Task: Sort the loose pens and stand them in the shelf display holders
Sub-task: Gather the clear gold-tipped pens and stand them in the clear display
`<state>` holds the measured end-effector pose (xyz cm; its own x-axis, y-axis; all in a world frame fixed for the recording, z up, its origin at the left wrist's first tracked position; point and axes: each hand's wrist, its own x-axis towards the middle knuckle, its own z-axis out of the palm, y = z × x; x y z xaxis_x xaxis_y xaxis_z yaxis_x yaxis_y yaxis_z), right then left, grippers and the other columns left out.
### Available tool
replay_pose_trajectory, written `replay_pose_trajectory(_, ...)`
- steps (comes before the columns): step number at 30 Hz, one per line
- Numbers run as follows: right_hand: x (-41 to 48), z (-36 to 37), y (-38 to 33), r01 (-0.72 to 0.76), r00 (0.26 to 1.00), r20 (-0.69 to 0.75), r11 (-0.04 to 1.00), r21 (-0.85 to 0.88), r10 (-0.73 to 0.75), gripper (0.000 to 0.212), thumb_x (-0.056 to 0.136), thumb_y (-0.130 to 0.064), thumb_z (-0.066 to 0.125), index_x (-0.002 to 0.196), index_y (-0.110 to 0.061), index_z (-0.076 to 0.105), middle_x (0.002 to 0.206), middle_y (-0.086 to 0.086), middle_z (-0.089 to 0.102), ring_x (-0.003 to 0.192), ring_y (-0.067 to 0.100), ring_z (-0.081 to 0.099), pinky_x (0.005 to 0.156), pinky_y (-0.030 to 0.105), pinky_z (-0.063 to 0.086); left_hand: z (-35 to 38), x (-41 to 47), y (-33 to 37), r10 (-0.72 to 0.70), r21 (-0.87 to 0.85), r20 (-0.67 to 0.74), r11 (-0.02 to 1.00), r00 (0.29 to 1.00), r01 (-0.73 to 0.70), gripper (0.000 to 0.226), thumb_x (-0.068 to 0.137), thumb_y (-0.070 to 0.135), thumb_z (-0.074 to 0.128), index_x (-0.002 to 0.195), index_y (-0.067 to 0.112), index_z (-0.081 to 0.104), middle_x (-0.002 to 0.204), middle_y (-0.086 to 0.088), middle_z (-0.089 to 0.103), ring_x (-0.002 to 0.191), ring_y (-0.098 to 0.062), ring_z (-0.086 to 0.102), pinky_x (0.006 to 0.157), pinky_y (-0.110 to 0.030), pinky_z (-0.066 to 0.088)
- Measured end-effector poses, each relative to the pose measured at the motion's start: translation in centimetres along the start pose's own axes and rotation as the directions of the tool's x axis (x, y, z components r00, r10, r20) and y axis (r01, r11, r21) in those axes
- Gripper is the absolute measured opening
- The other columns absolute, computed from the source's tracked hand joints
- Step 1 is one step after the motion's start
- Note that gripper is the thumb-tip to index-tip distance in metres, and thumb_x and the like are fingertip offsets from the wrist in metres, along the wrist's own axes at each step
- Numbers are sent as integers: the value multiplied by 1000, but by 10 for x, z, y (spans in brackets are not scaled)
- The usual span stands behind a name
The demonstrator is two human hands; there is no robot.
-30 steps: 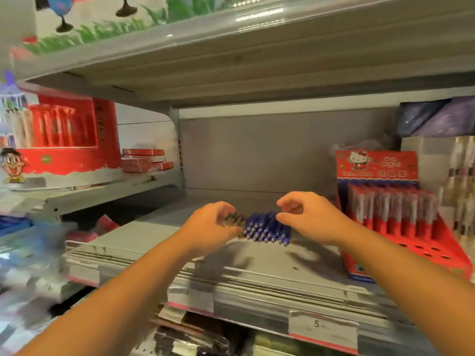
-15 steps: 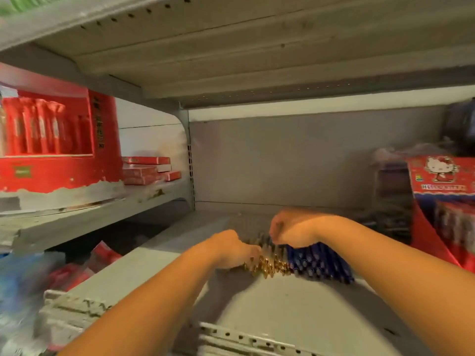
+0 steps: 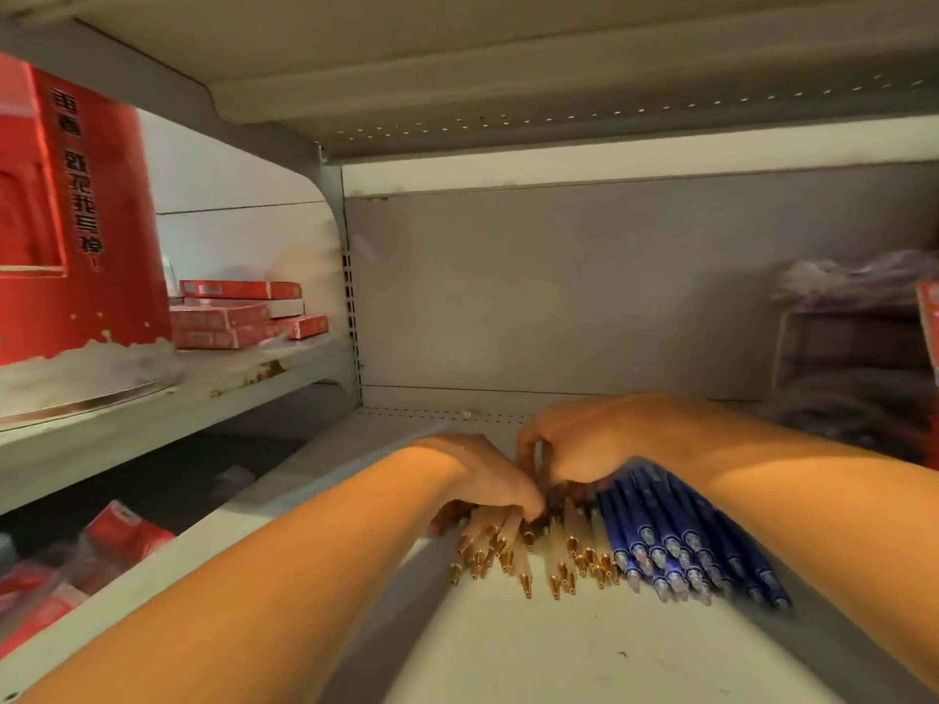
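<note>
Both hands are working on a loose pile of pens lying flat on the shelf (image 3: 508, 652), about mid-depth and right of centre, with the tips toward the front edge. The pale pens (image 3: 538, 546) have gold tips and fan out on the left of the pile. The blue pens (image 3: 676, 536) lie packed side by side on the right, touching the pale ones.

The left hand (image 3: 482, 480) has its fingers curled over and round the pale pens' barrels, gripping a bunch. The right hand (image 3: 574, 442) has its fingers curled down into the seam where pale meets blue, and the blue pens run under its wrist. Its fingertips are buried, so I cannot tell whether it is pinching a pen.

Step in hand, as I judge it, is splitting the pile by colour; nothing is stood up yet.

To do it well:
- Keep the left grip snug so the pale bunch lifts as one.
- Square the gold tips against the shelf before moving.
- Use the right hand to hold the blue row down so none drag along or roll toward the front edge.
- Check for strays at the seam.

A sliver of a red holder (image 3: 931, 322) shows at the right edge. A red display box (image 3: 91, 236) and flat red boxes (image 3: 233, 317) sit on the neighbouring shelf to the left, well apart.
</note>
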<state>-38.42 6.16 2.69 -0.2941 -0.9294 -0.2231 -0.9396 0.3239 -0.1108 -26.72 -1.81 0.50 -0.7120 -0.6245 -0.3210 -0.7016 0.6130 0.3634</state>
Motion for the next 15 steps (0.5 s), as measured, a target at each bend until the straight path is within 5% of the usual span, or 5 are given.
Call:
replay_pose_trajectory(4,3,7,-6,-23,999,-36,1000,16,24,21,89,-19,66,105,-31,60,105,-1,66,89,15,65,77,30,57,-2,11,0,-11,-20,17,1000,1000,11,34,72,56,75,77,28,55,83,0,64,74,-18,64,64,-30,57)
replay_pose_trajectory(8,-3,9,-9,-62,998,-30,997,50,63,27,86,-27,72,109,-27,57,96,-2,66,84,14,64,71,27,54,-5,16,-7,-10,-71,32,997,999,12,38,67,49,78,92,26,64,93,0,66,80,-18,65,69,-31,59)
replay_pose_trajectory(11,-6,11,-12,-120,992,-50,993,17,120,36,80,-30,78,108,-25,56,97,-2,65,85,14,63,67,26,50,-4,15,-6,0,-50,33,999,999,1,30,66,43,76,86,22,66,82,-1,66,71,-18,64,70,-34,60)
replay_pose_trajectory(15,-5,11,-19,-195,980,-34,981,-5,195,37,77,-26,79,109,-16,64,100,4,69,83,15,64,57,23,44,-4,14,-5,19,-26,72,1000,997,-17,37,71,46,77,93,22,61,99,-4,65,84,-19,64,77,-34,58)
